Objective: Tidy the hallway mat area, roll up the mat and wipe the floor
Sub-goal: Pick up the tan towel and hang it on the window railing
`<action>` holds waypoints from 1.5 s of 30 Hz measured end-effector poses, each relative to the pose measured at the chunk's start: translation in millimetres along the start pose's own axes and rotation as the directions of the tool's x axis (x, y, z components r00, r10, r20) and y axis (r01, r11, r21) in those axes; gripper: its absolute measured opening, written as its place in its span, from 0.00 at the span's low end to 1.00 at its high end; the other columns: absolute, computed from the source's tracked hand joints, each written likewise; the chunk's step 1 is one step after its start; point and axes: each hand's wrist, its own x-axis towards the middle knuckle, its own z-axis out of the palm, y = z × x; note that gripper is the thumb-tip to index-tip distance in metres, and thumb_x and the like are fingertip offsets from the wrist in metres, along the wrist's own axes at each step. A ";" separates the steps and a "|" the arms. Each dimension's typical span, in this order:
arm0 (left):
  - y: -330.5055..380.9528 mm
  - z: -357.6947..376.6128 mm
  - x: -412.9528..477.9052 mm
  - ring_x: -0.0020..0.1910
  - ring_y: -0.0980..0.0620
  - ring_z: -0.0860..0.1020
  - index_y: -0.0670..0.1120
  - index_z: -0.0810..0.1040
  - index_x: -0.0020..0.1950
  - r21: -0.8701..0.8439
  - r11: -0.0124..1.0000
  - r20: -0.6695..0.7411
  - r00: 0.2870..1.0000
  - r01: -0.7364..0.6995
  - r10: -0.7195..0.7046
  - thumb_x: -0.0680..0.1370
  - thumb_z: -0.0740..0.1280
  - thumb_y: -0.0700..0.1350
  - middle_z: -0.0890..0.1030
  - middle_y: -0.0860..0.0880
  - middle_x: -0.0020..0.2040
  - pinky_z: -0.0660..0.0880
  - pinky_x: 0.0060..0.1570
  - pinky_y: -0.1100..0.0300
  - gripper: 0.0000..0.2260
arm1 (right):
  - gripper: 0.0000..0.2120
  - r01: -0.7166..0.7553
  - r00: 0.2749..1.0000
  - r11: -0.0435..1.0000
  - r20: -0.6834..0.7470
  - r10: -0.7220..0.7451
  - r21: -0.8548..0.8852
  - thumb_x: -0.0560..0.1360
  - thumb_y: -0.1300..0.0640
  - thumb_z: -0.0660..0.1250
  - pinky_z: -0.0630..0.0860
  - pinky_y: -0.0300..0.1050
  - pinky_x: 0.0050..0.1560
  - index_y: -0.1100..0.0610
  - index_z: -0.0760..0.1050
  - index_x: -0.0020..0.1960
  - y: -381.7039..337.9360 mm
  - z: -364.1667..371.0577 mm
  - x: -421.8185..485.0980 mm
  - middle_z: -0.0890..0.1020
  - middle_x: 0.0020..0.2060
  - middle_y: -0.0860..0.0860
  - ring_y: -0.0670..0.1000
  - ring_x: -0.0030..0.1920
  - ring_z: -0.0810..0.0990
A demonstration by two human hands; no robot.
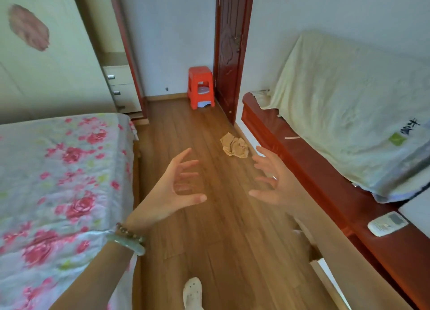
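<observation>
Both hands up in front of me, mid-frame, over the wood floor (pixel 223 228). My left hand (pixel 179 186) is spread wide, fingers splayed & a bit bent, holding nothing. My right hand (pixel 270 181) is the same: fingers apart, lightly curved, empty, palms facing each other w/ a gap between them. Jade bangle (pixel 130 244) & bead bracelet on my left wrist.

Crumpled beige cloth (pixel 234 148) lies on the floor just above my right hand in frame, close to the baseboard at center-right. Can't see a mat in this view.

Floral bedspread (pixel 58 181) fills the left side. Red plastic stool (pixel 200 86) stands upper center by the dark red door (pixel 229 53). Right side: red wooden cabinet (pixel 325 181) w/ something draped in pale yellow cloth (pixel 344 105); a remote (pixel 387 223) sits on it lower right. My white slipper (pixel 192 291) at bottom center.
</observation>
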 end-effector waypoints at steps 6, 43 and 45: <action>-41.3 -57.9 104.6 0.62 0.59 0.74 0.61 0.55 0.73 0.021 1.000 -0.022 1.000 0.008 -0.008 0.61 0.77 0.60 0.70 0.58 0.67 0.76 0.54 0.65 0.46 | 0.45 0.012 1.000 1.000 0.017 -0.013 0.012 0.64 0.62 0.77 0.71 0.37 0.61 0.44 0.57 0.72 24.0 9.4 126.0 0.69 0.68 0.46 0.44 0.67 0.68; -216.2 -285.8 757.3 0.61 0.62 0.74 0.61 0.54 0.74 0.058 0.992 0.142 0.983 0.109 -0.117 0.64 0.78 0.49 0.68 0.61 0.68 0.75 0.57 0.61 0.47 | 0.43 -0.128 0.990 0.991 -0.058 0.129 0.028 0.65 0.65 0.77 0.73 0.44 0.63 0.44 0.59 0.71 151.9 -39.1 801.2 0.70 0.65 0.44 0.45 0.66 0.70; -228.6 -298.3 788.0 0.61 0.61 0.74 0.61 0.54 0.74 0.043 0.993 0.177 0.977 0.110 -0.116 0.63 0.79 0.50 0.69 0.60 0.68 0.76 0.57 0.60 0.48 | 0.43 -0.150 0.984 0.988 -0.089 0.153 0.046 0.65 0.67 0.76 0.73 0.44 0.63 0.44 0.59 0.71 157.9 -37.3 828.3 0.70 0.65 0.45 0.45 0.66 0.70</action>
